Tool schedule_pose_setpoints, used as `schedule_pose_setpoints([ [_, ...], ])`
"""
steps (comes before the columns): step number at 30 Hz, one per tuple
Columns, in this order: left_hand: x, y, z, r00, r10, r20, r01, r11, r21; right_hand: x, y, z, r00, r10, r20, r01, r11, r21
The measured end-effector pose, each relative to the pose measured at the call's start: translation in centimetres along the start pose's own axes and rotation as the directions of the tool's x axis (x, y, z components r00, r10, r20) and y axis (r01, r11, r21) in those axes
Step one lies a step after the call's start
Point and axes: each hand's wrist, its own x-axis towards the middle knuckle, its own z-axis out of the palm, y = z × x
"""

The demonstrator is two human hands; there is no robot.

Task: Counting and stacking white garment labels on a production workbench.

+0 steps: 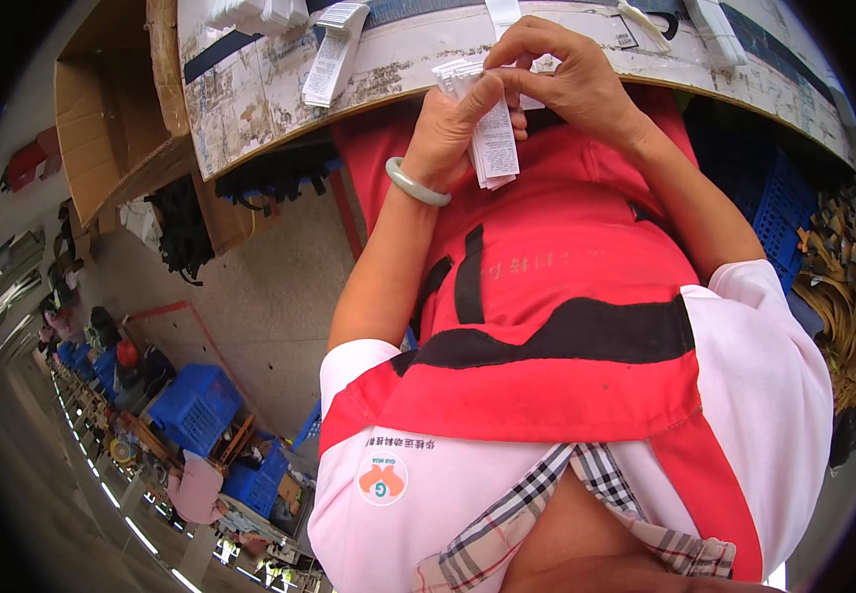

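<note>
A stack of white printed fabric labels [495,148] is gripped in my left hand [445,128], its thumb pressed along the top of the stack. The loose end of the labels hangs down toward my red apron. My right hand [568,77] is closed in a pinch at the upper end of the stack, thumb and forefinger together. What its fingertips hold is too small to make out. Both hands are at the near edge of the worktable [250,119]. Another bundle of white labels [334,59] lies on the table, left of my hands.
More white label bundles [260,14] lie at the table's far left, and another bundle [713,32] is at the right. An open cardboard box [117,119] stands left of the table. Blue crates [196,405] and a seated person [196,489] are farther off. Tan straps [838,296] hang at the right.
</note>
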Motion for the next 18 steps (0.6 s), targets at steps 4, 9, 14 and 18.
schedule_pose_setpoints([
  [4, 0.0, 0.3, -0.2, 0.997, -0.041, -0.058, 0.036, 0.996, -0.084, 1.3, 0.6, -0.8, 0.990, 0.050, 0.132, -0.061, 0.995, 0.076],
  [9, 0.3, 1.3, 0.7, 0.983, -0.013, -0.182, 0.015, 1.000, 0.012, 2.6, 4.4, -1.5, 0.975, -0.096, -0.198, 0.003, 0.906, -0.424],
  [14, 0.6, 1.2, 0.2, 0.970, 0.101, -0.221, -0.059, 0.980, 0.189, 2.3, 6.0, -1.1, 0.971, -0.181, -0.158, 0.094, 0.891, -0.443],
  [18, 0.7, 1.7, 0.1, 0.951, 0.199, -0.237, -0.107, 0.930, 0.351, 2.3, 5.9, -1.2, 0.979, -0.094, -0.184, 0.033, 0.951, -0.307],
])
